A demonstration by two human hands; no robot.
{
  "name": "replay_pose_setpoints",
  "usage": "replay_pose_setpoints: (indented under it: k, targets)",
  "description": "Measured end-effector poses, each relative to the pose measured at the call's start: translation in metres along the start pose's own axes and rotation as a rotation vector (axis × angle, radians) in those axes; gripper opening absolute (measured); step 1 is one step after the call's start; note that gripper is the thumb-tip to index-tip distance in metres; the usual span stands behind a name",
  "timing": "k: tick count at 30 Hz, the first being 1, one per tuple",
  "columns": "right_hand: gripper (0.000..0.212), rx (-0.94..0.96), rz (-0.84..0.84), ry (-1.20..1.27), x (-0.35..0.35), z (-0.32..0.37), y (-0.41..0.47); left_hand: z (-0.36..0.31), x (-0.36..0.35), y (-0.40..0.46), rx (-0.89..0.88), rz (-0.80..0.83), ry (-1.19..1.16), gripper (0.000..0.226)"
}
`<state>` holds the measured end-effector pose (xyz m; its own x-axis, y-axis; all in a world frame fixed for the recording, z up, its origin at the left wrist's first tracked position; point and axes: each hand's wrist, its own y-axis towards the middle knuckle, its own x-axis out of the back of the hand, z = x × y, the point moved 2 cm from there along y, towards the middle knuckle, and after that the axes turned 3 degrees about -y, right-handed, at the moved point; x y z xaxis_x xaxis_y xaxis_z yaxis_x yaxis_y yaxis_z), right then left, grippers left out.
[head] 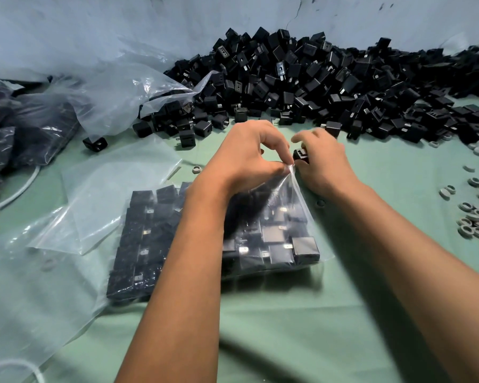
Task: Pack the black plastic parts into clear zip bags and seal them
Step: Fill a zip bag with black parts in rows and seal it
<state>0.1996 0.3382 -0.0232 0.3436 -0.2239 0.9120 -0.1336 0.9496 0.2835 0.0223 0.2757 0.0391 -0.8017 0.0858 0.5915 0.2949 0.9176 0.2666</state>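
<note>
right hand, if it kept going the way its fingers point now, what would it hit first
The right hand, holding a black part, points up-left toward the left hand, so it would probably meet those fingers first at the zip bag mouth; depth is unclear.

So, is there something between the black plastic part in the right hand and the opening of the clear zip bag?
Nothing visible blocks it. The right hand holds the black plastic part right beside the mouth of the clear zip bag, and the left hand pinches the bag's top edge up.
</note>
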Motion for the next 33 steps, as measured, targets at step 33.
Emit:
replay_pose_setpoints:
  k: [33]
  targets:
    - [0.017, 0.185, -0.129, 0.672, 0.03, 0.024, -0.093, -0.003, 0.0, 0.002, -0.037, -0.019, 0.031, 0.019]
